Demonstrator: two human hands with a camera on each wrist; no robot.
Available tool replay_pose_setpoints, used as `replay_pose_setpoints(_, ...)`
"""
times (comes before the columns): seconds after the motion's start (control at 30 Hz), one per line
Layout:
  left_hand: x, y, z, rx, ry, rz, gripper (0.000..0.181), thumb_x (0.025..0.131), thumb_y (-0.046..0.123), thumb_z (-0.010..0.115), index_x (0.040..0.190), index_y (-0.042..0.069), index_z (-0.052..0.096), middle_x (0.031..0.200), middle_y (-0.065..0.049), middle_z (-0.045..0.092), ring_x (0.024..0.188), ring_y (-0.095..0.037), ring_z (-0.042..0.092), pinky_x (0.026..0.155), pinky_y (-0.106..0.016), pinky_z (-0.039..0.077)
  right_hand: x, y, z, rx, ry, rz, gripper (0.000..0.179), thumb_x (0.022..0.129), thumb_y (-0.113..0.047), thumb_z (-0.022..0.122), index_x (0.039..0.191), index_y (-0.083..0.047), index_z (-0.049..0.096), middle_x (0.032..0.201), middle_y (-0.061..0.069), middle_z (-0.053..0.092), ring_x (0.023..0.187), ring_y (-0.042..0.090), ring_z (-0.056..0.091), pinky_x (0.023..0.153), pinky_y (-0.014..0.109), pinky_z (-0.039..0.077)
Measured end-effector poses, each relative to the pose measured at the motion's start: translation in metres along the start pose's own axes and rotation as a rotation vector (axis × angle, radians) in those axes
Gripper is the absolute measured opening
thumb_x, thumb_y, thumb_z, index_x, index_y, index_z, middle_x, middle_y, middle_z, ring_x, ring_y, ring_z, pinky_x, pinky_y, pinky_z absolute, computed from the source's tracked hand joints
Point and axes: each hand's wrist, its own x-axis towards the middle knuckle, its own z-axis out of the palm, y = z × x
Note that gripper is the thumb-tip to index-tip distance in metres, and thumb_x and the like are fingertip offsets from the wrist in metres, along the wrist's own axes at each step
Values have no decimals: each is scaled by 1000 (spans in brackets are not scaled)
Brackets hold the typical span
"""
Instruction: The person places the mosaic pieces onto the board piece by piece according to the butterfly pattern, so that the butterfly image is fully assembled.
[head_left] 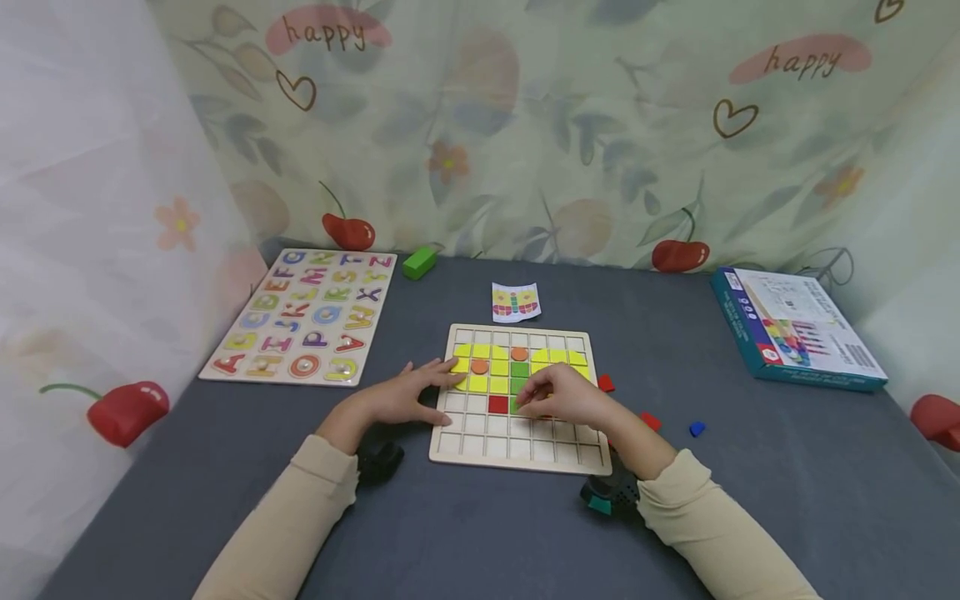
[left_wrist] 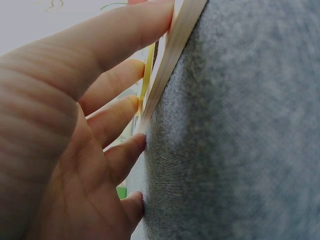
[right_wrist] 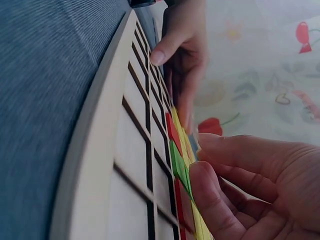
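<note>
A light wooden grid board [head_left: 517,450] lies on the dark grey table. Yellow tiles [head_left: 498,384], orange round pieces [head_left: 478,367], green tiles [head_left: 518,385] and a red tile [head_left: 498,405] sit in its squares. My left hand [head_left: 401,396] rests at the board's left edge, fingers spread, thumb at the edge in the left wrist view. Over the middle of the board is my right hand [head_left: 570,396], its thumb and forefinger tips beside a green tile [right_wrist: 178,161]. No piece shows between those fingertips. Part of the board is hidden under this hand.
Behind the board lies a picture card [head_left: 516,302]. An alphabet board [head_left: 300,321] is at the left, near a green block [head_left: 419,262]. To the right are loose red pieces [head_left: 650,421], a blue piece [head_left: 697,428] and a box [head_left: 802,329].
</note>
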Motion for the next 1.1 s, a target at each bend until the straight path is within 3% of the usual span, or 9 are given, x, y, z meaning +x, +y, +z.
replay_pose_setpoints(0.47,-2,-2,0,-9,-7,4,71,83,35,69,144,18,37,158,-4,14,146,-28,1,115,-55,-6,-51,26,-38,-32,62,77,26,79,-18,74,96,0,70,89,8,70,73,16,59,65,24,51)
replay_pose_setpoints(0.73,-1,-1,-1,-5,0,7,72,82,35,70,144,18,37,158,-4,15,146,-27,2,114,-56,-6,-77,39,-59,-49,83,148,30,82,-21,71,103,0,69,86,8,69,67,17,56,56,24,46)
replay_pose_setpoints(0.97,-1,0,0,-6,-6,17,72,83,35,69,144,17,37,157,-4,15,146,-29,2,114,-56,-6,-98,59,-75,-33,84,148,38,85,-23,68,110,6,64,92,12,70,73,9,62,68,22,52)
replay_pose_setpoints(1.1,-1,1,0,-7,-5,17,72,83,35,69,144,17,37,157,-5,15,146,-29,1,114,-56,-6,-108,65,-79,-43,125,179,42,84,-25,69,113,5,63,96,11,70,74,7,62,68,22,52)
